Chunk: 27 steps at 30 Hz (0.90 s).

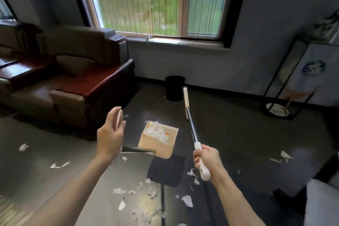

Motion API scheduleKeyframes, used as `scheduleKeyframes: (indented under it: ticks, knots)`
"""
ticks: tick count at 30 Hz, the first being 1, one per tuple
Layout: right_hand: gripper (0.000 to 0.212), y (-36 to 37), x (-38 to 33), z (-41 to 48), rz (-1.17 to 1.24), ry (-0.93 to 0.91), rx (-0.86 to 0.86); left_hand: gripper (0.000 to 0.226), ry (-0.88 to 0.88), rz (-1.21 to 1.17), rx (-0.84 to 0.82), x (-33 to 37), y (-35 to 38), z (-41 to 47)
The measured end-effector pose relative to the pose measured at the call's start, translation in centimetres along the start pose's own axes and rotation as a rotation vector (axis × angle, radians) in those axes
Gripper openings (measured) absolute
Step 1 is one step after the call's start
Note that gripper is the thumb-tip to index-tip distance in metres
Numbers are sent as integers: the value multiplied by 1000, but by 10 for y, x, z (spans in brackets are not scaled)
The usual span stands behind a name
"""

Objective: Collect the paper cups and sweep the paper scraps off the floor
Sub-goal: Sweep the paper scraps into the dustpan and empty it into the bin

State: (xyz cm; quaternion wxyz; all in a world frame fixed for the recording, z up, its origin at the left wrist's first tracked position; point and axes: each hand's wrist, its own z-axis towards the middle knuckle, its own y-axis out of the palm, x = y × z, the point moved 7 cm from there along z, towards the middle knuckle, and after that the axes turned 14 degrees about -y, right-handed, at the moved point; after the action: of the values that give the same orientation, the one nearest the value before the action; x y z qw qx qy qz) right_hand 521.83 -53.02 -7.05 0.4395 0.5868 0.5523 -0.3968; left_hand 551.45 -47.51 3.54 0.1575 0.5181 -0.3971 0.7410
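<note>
**Lower right of the frame: broom in grip, pan already loaded**

At lower right, the fingers (196, 158) of the right hand (204, 159) are curled tight round the white plastic grip of the long metal-shafted broom (191, 126). Its pale head reaches toward the round black waste bin (174, 88) at centre. Left of centre, the left hand (109, 135) seems to pinch the handle end of the flat beige plastic dustpan (156, 147) between thumb and fairly straight fingers, though blur hides the exact hold. The pan carries a heap of torn white paper scraps (156, 131). More scraps lie scattered over the dark floor (238, 134) along the bottom and both sides. A small white paper cup (147, 37) stands on the window sill (183, 42), upper centre.

The scraps look near weightless and will probably flutter, so low, slow strokes suit them. The cup is likely light and crushable, and is best taken gently round its wall.
</note>
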Motion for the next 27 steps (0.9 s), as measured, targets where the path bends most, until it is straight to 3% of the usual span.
scheduleKeyframes:
  ticks: [8, 16, 19, 23, 27]
  knots:
    - [18, 75, -69, 183, 34, 8, 27, 40, 47, -40, 86, 27, 69, 222]
    - [22, 168, -83, 374, 147, 5, 183, 45, 207, -105, -155, 25, 182, 477]
    - [26, 213, -99, 436, 173, 0, 237, 47, 313, -37, -165, 35, 209, 562]
    - [20, 240, -117, 481, 202, 21, 298, 50, 365, 21, -323, 56, 248, 650]
    - [20, 246, -132, 526, 230, 31, 358, 49, 507, 218, -314, 85, 294, 715]
